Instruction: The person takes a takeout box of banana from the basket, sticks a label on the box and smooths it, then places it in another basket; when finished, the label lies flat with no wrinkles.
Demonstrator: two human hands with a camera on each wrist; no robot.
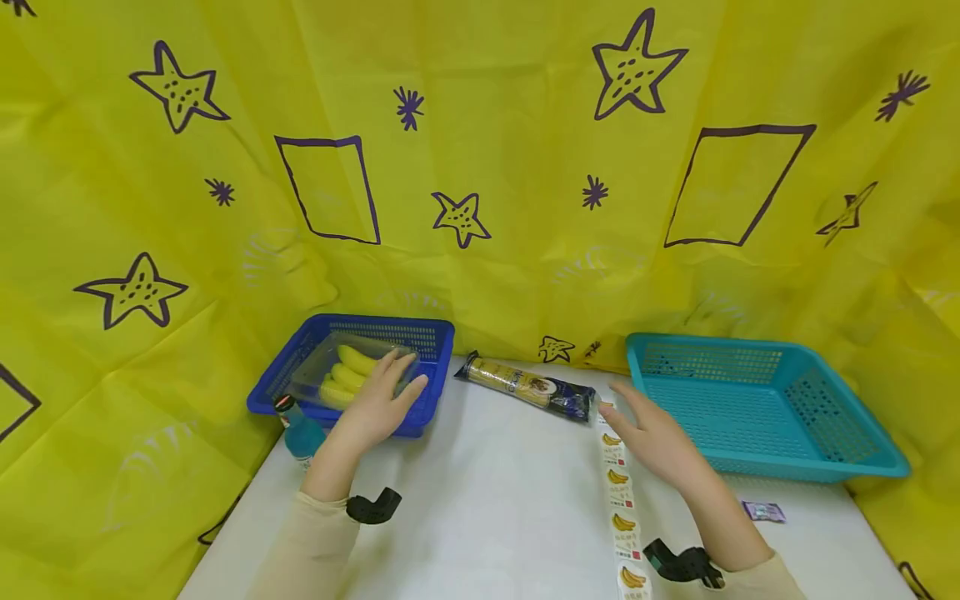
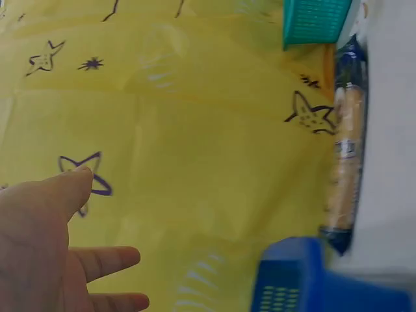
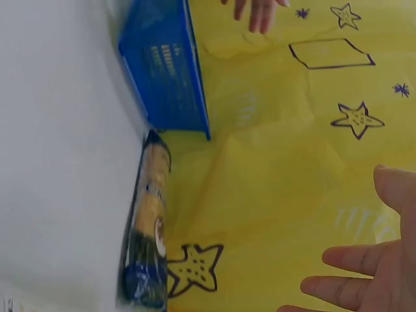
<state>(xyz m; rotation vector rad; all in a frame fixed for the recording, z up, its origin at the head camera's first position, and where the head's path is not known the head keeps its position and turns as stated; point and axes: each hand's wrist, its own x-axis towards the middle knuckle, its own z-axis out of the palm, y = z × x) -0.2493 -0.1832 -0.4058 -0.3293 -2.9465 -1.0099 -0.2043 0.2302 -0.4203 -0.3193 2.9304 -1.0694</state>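
Observation:
My left hand [image 1: 377,406] is raised at the near right side of the blue basket [image 1: 427,417], fingers spread and holding nothing. In the head view it overlaps a clear plastic box of bananas [image 1: 348,379] inside that basket. Close by the left wrist stands a bottle of blue liquid [image 1: 302,437] with a dark cap. My right hand [image 1: 660,442], also with fingers extended and nothing in it, hovers between a pack of spaghetti [image 1: 525,387] and the teal basket [image 1: 720,460]. The spaghetti lies near the back curtain; in the right wrist view, the spaghetti pack [image 3: 149,221] is apart from the fingers.
A strip of banana stickers [image 1: 621,521] runs down the white table [image 1: 495,508] beside the right forearm. A small purple packet [image 1: 763,512] lies in front of the teal basket. A yellow curtain [image 1: 510,283] with starfish drawings surrounds the table's back and sides.

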